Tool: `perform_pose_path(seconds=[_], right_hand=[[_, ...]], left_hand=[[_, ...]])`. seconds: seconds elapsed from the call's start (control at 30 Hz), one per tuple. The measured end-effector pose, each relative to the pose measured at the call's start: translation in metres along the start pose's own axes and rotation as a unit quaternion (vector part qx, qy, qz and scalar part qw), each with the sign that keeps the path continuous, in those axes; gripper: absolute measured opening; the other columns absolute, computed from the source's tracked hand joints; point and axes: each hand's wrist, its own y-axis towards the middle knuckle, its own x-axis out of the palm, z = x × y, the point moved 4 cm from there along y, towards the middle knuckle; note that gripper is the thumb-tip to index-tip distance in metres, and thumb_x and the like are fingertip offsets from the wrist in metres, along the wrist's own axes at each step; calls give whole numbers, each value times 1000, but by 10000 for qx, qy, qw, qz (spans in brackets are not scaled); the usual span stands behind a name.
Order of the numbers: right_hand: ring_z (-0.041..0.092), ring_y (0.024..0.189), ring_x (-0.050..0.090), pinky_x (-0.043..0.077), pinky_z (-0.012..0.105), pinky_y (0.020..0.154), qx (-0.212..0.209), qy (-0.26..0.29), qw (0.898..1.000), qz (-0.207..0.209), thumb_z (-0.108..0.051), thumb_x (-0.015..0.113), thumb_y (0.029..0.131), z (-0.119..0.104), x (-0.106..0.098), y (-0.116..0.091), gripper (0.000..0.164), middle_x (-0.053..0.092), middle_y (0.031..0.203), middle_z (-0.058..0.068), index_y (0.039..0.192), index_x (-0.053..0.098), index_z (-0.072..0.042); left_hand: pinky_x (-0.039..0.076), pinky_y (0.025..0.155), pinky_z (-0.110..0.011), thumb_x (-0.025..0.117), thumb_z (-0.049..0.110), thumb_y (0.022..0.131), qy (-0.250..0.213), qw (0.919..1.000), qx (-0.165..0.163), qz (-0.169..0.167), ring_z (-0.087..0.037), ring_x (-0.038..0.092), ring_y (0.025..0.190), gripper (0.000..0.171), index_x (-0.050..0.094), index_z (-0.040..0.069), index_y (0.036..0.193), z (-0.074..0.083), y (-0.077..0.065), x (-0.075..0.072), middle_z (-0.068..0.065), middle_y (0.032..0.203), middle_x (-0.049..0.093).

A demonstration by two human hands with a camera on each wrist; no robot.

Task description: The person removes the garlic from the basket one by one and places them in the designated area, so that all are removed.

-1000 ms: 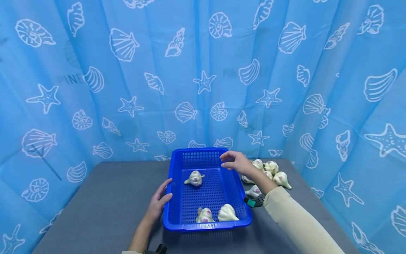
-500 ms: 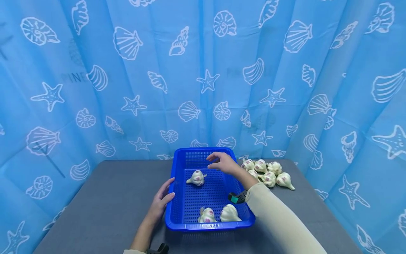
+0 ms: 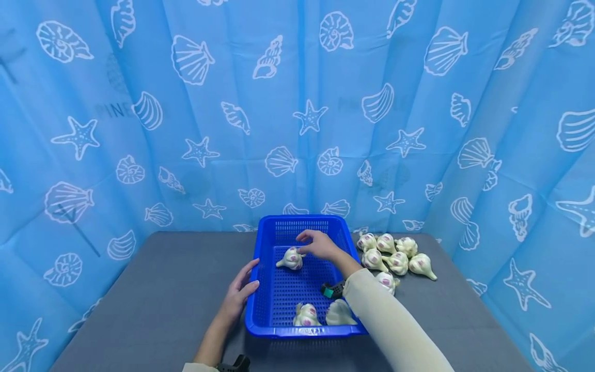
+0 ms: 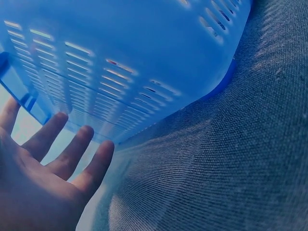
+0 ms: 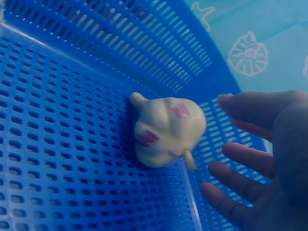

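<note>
A blue plastic basket (image 3: 288, 331) with slotted walls stands on the grey table. Against its left side rests my left hand (image 3: 234, 297), thumb at the rim and fingers spread along the outer wall (image 4: 96, 91). Inside the basket, my right hand (image 3: 321, 245) hovers beside a garlic bulb (image 3: 292, 259) near the back left. In the right wrist view, a gap separates the loosely bent fingers from that bulb (image 5: 168, 130). Two more bulbs lie at the basket's front: one garlic bulb (image 3: 306, 315) in the middle and another garlic bulb (image 3: 339, 313) partly behind my right sleeve.
Several garlic bulbs (image 3: 397, 262) lie in a group on the table, right of the basket. One garlic bulb (image 3: 387, 282) sits closer to the right forearm. A blue curtain (image 3: 297, 129) with white shell prints surrounds the grey table (image 3: 186, 289).
My right hand has moved left, from over the basket's right rim to beside the back-left bulb. The left hand stays on the basket's side. The head view has shifted slightly.
</note>
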Motion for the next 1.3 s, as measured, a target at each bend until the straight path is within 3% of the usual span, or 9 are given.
perform_pose_path(seconds=[0.23,0.43,0.7,1.0,1.3], right_hand=[[37,118,54,45,49,95,-233,-261,9989,-321,-18,74,86,-1,13,-1,38,61,126,15,121,65,-7],[30,112,56,45,45,91,-243,-458,9958,-756,-19,74,86,1,23,-1,48,58,129,12,131,59,-10],[22,93,57,47,38,77,-262,-522,9927,-1055,-13,75,84,-3,33,-4,39,60,115,8,121,61,-9],[22,91,56,48,35,73,-479,-990,9882,-1068,-8,75,83,-3,38,-6,28,62,107,7,109,65,-7],[22,94,56,49,34,72,-307,-887,9891,-1136,-11,74,85,-2,25,-14,29,62,112,7,113,66,-7]], left_hand=[[39,97,-63,54,20,98,39,10000,41,-32,-46,38,131,53,39,20,149,3,1,2,-21,150,35],[39,97,-63,54,20,98,57,10000,34,-49,-46,40,130,53,39,20,149,3,1,2,-21,150,36],[42,95,-59,53,17,98,-39,10000,71,-55,-45,43,127,53,38,17,149,1,1,1,-22,147,39],[45,94,-56,53,15,98,-174,9998,42,-36,-44,45,125,53,38,16,149,0,0,2,-24,146,40],[47,92,-53,51,12,98,-212,9995,189,-100,-45,47,123,53,37,12,149,0,1,1,-26,145,40]])
